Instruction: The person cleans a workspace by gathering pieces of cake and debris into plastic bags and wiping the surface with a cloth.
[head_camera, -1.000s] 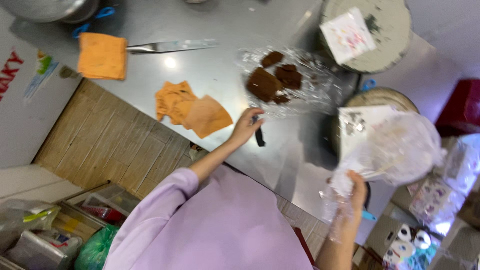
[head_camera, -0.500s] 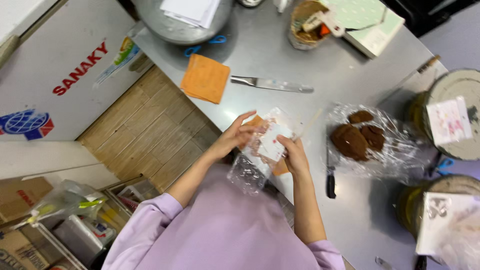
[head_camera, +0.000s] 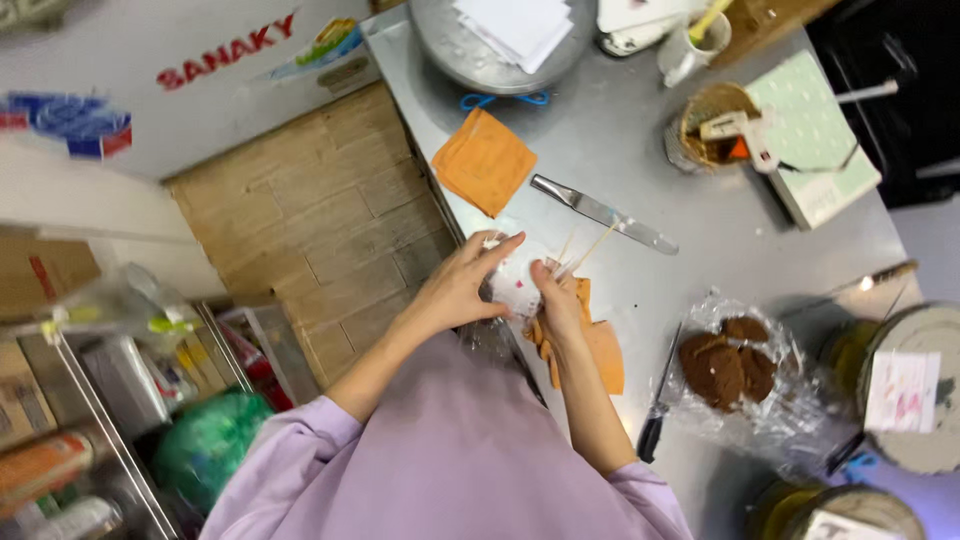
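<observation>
My left hand (head_camera: 462, 285) and my right hand (head_camera: 556, 300) both grip a clear plastic bag (head_camera: 512, 290) with a white printed patch, held over the near edge of the steel table (head_camera: 620, 150). The bag's lower part hangs between my wrists. Orange paper pieces (head_camera: 600, 350) lie on the table just under my right hand. Two thin sticks poke up beside my right fingers.
An orange square cloth (head_camera: 484, 160) and a long knife (head_camera: 604, 214) lie farther on the table. Brown cakes (head_camera: 726, 368) rest on clear plastic at the right, a black-handled knife (head_camera: 654, 412) beside them. Lidded tins (head_camera: 912, 390), a metal bowl (head_camera: 492, 52) and a basket (head_camera: 708, 122) stand around.
My right hand came in from the right with the plastic bag and both hands now grip it together; the view has swung so the table lies farther right.
</observation>
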